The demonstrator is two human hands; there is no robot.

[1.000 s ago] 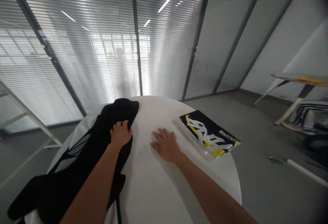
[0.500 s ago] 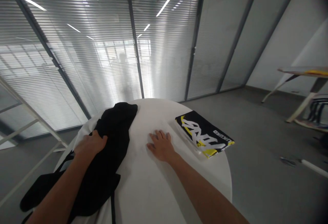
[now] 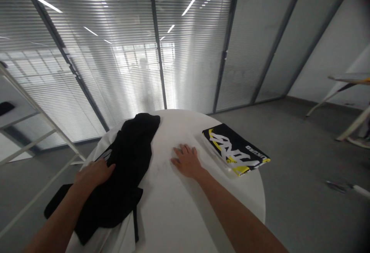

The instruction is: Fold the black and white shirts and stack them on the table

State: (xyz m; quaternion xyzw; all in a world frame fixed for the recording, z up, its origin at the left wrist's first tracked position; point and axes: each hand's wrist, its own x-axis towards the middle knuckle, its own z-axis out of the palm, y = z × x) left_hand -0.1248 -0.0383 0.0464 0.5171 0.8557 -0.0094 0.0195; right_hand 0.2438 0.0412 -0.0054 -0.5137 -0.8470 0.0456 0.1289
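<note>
A black cloth garment (image 3: 124, 176) lies bunched on the white round table (image 3: 173, 218), and a strip of it hangs past the near edge. My left hand (image 3: 94, 174) lies on the garment's left side with its fingers together, and I cannot tell whether it grips the cloth. My right hand (image 3: 186, 161) rests flat on the bare tabletop, fingers apart and holding nothing. Just beyond those fingers lies a black and yellow printed package (image 3: 235, 149) in clear plastic.
A white frame (image 3: 37, 125) stands at the left of the table. Slatted blinds cover a glass wall (image 3: 86, 71) behind it. A side table (image 3: 349, 78) stands at the right, and a white tube (image 3: 361, 191) lies on the grey floor.
My left hand has moved left across the garment. The garment's grey stripes are now mostly covered. My right hand and the package stay in place on the table.
</note>
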